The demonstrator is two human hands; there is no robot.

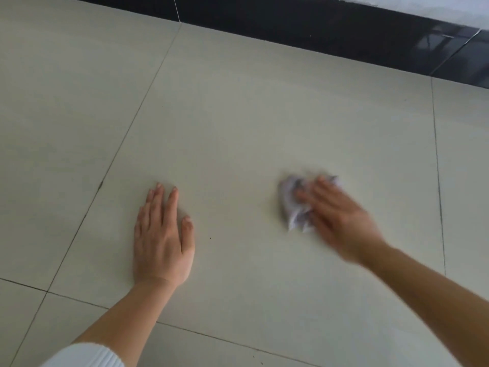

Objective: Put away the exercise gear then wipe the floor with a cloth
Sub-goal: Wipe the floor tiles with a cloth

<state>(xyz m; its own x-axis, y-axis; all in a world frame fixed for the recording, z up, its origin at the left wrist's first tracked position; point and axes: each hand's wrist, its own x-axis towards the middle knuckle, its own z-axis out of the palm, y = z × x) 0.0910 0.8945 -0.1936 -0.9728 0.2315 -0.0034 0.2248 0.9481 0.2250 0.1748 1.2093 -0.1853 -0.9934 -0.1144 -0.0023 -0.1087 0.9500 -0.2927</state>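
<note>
Pressure is put on a crumpled pale cloth [291,205] by the right hand [341,221], its blurred fingers [326,188] laid fairly straight across it, right of centre on the tiled floor [238,115]; the left hand [161,239] is spread flat and empty, well apart to the left. Soft, light and shapeless, the cloth is judged likely to bunch, so it is best gathered into a wad under the palm. A dark skirting [291,30] is seen along the far edge.

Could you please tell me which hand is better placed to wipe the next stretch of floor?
The right: the right hand presses on the crumpled cloth, while the left hand lies flat on the floor, apart from the cloth, seemingly as support.
</note>
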